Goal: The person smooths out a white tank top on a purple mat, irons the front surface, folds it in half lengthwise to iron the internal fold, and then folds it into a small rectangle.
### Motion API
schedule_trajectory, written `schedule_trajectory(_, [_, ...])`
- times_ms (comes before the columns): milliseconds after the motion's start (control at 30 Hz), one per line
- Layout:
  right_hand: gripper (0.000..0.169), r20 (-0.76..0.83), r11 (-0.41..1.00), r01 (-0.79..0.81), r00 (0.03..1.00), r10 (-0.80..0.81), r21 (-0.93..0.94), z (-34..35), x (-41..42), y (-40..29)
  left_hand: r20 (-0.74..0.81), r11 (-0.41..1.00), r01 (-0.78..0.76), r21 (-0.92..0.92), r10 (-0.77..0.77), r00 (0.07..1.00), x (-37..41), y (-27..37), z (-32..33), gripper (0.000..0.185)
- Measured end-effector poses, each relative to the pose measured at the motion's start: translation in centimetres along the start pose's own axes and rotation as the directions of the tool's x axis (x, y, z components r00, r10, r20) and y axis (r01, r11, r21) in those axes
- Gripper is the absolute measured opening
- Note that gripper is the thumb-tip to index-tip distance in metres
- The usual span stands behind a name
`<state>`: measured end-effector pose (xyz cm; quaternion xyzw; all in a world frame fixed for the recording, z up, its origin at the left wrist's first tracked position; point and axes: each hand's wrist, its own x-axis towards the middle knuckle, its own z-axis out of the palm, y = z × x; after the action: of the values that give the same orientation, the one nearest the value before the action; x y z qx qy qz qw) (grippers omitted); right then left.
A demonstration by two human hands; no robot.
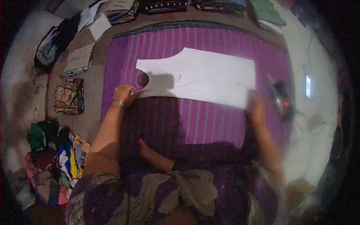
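Note:
A white sleeveless garment (202,76) lies mostly flat on a purple striped cloth (194,123), its neckline and armhole end to the left. My left hand (125,92), with bangles at the wrist, pinches the near shoulder end of the garment between thumb and fingers. At the near right corner of the hem is my right hand (256,104), blurred; its grip on the fabric cannot be made out. Light creases run across the garment near the armhole, and a shadow falls there. Just right of the right hand stands a clothes iron (282,101) with a red light lit.
Folded clothes (69,95) and a folded pale stack (80,59) lie to the left. More stacks (121,11) line the far side, with a green folded cloth (268,12) at far right. A loose clothes heap (70,157) sits near left. My bare foot (154,156) rests close in front.

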<state>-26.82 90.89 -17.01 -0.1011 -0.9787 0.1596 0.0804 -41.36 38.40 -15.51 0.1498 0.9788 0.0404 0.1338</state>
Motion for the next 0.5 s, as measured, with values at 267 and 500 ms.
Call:
schedule_trajectory(267, [0.030,0.076,0.959,-0.251,0.967,0.243,0.133,-0.3,0.5,-1.1,-0.283,0.886,-0.311,-0.345,0.217,0.934,-2.2,-3.6,2.9,0.027])
schedule_trajectory(500, [0.029,0.045,0.985,-0.173,0.984,0.172,0.008,0.0,0.4,0.0,0.231,0.674,0.306,-0.673,-0.202,0.952,-0.8,-4.0,1.8,0.027])
